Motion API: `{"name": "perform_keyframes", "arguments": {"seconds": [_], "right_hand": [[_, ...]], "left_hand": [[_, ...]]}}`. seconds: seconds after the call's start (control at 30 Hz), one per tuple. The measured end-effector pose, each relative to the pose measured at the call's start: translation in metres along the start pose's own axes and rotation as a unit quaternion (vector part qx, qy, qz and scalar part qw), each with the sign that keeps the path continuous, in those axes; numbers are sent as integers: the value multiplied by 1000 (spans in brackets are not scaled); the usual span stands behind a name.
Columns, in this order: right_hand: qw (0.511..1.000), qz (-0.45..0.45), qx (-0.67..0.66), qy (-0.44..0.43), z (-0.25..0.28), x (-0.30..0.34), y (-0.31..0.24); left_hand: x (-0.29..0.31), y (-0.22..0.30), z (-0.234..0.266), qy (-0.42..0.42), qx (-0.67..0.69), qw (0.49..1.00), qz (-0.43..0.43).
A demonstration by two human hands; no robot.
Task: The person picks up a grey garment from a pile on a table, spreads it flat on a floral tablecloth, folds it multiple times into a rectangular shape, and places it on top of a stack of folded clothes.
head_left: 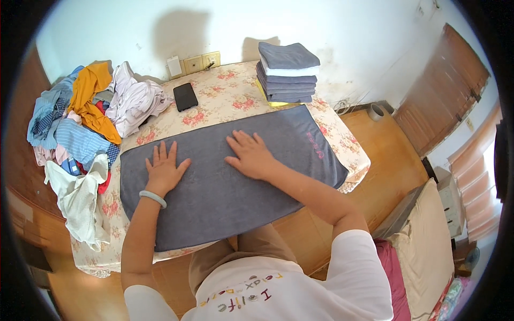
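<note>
A dark grey towel [214, 198] lies spread out flat across the table, its near edge hanging at the table's front. Pink lettering runs along its right end. My left hand [165, 170] rests palm down on the towel's left part, fingers spread, with a pale bangle at the wrist. Flat on the towel's middle is my right hand [250, 155], its fingers also apart. Neither hand grips anything. Behind the towel, toward the right, stands a stack of folded towels [288, 75], mostly grey with a white and a yellow one among them.
A heap of crumpled clothes [88, 117] covers the table's left end, with a white garment [80, 198] drooping at its near side. A black phone-like object [185, 97] lies near the wall sockets [194, 64]. The floral tablecloth [235, 80] shows around the towel. A bed [425, 251] stands at right.
</note>
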State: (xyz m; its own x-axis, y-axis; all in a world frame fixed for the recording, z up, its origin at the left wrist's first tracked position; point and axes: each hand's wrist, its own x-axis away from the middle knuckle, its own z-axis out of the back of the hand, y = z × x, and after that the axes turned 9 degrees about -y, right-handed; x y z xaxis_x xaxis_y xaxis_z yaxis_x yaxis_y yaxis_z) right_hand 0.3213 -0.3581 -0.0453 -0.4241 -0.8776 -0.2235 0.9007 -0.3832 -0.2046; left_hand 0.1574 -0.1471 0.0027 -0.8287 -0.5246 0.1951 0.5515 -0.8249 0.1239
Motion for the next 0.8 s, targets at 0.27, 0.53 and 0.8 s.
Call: {"name": "perform_keyframes", "arguments": {"seconds": [0.27,0.53,0.8], "right_hand": [[960,-274,51,-36,42,14,140],[935,-334,111,-40,47,27,182],[943,-319,93,-33,47,30,184]], "left_hand": [[-14,-100,-7,65,2,993,100],[-23,-135,-7,68,-11,988,142],[-4,41,-4,-1,6,1000,-26]]}}
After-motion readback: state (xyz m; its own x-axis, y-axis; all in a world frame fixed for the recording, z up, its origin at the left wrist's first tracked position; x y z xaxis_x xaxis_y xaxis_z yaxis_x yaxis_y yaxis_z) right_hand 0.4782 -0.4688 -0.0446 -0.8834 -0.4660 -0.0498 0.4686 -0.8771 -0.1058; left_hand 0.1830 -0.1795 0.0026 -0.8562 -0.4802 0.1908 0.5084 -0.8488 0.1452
